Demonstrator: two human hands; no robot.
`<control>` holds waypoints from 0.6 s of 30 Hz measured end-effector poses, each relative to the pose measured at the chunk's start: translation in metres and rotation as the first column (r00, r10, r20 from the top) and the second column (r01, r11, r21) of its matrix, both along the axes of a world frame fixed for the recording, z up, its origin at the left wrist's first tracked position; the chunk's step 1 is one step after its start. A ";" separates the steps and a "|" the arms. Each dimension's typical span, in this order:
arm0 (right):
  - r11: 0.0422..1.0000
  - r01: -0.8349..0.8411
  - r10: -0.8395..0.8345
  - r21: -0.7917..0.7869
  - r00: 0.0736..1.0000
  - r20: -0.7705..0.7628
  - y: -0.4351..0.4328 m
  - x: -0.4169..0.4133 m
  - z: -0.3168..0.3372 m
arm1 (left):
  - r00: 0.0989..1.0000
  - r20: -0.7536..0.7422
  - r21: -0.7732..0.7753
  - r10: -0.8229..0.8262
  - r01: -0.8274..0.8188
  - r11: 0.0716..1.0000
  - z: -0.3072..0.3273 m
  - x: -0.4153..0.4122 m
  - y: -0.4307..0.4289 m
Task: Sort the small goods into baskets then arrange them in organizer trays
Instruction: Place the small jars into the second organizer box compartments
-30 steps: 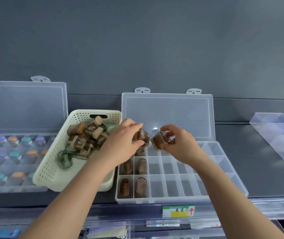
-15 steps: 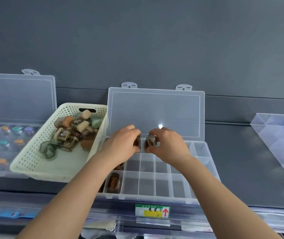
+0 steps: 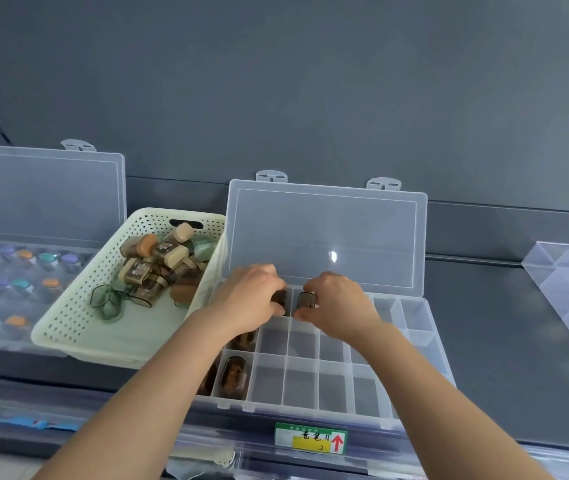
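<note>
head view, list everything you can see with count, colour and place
centre organizer tray: 1, clear, lid open, middle of the shelf
stored brown pieces: at least 2 showing, brown, tray's left compartments, others hidden by the arm
basket: 1, cream, perforated, left of the centre tray
loose goods: a heap, brown, beige and green, inside the basket
left organizer tray: 1, clear, lid open, far left
capped items: many, purple, orange and teal caps, in the left tray
divider insert: 1, clear, far right
shelf label: 1, green and yellow with a red arrow, shelf edge below the centre tray
first brown piece: 1, dark brown, tray's back row
second brown piece: 1, dark brown, beside the first
left hand: 1, holds the first brown piece
right hand: 1, holds the second brown piece
</note>
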State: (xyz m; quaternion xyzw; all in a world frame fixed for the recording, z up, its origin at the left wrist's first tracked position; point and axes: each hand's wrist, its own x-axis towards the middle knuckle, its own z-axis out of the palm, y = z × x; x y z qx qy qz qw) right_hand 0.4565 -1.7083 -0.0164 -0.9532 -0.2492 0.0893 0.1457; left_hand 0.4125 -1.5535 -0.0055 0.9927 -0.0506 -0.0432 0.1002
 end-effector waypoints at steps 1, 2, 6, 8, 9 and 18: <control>1.000 0.000 0.000 0.009 1.000 0.008 0.000 0.000 -0.001 | 1.000 0.008 -0.001 0.001 -0.001 1.000 -0.001 0.000 0.000; 1.000 0.000 0.000 0.019 1.000 0.013 -0.001 -0.001 -0.001 | 1.000 0.015 -0.004 0.002 -0.002 1.000 -0.002 0.000 0.000; 0.999 -0.006 0.005 0.040 1.000 0.023 -0.001 -0.003 -0.001 | 1.000 0.029 -0.032 0.008 -0.007 0.999 -0.004 -0.002 0.001; 0.998 -0.013 0.011 0.059 0.999 0.030 0.001 -0.005 0.001 | 0.999 0.046 -0.064 0.019 -0.016 0.998 -0.001 -0.006 0.002; 0.997 -0.018 0.015 0.077 0.999 0.043 0.003 -0.007 0.001 | 0.997 0.071 -0.082 0.034 -0.028 0.996 0.002 -0.008 0.005; 0.941 -0.242 0.201 0.237 0.962 0.185 0.069 -0.023 0.017 | 0.917 0.245 -0.044 0.314 -0.313 0.949 0.021 -0.041 0.085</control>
